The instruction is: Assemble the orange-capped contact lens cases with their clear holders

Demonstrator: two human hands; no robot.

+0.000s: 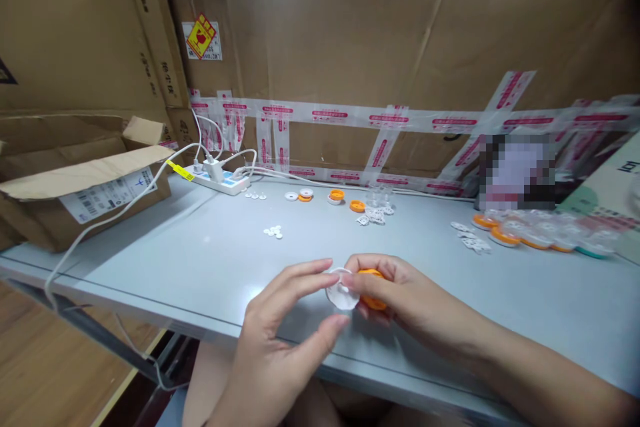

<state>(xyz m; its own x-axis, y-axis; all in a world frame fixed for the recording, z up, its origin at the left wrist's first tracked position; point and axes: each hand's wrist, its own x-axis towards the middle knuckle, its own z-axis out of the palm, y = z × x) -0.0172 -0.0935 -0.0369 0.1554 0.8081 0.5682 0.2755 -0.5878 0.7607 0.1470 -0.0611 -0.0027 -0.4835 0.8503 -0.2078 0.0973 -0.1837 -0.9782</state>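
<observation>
My right hand is closed around an orange plastic ring, and its thumb presses on a white round plastic piece with a scalloped edge. The white piece is tilted toward me, above the table's front part. Across from it, my left hand has its fingers spread and the thumb apart below. The left index fingertip reaches the upper rim of the white piece. Part of the orange ring is hidden behind my right fingers.
Small white parts lie on the grey table. Farther back are orange rings, white patterned pieces and a power strip with cables. Orange-based clear pieces line the right. An open cardboard box stands left.
</observation>
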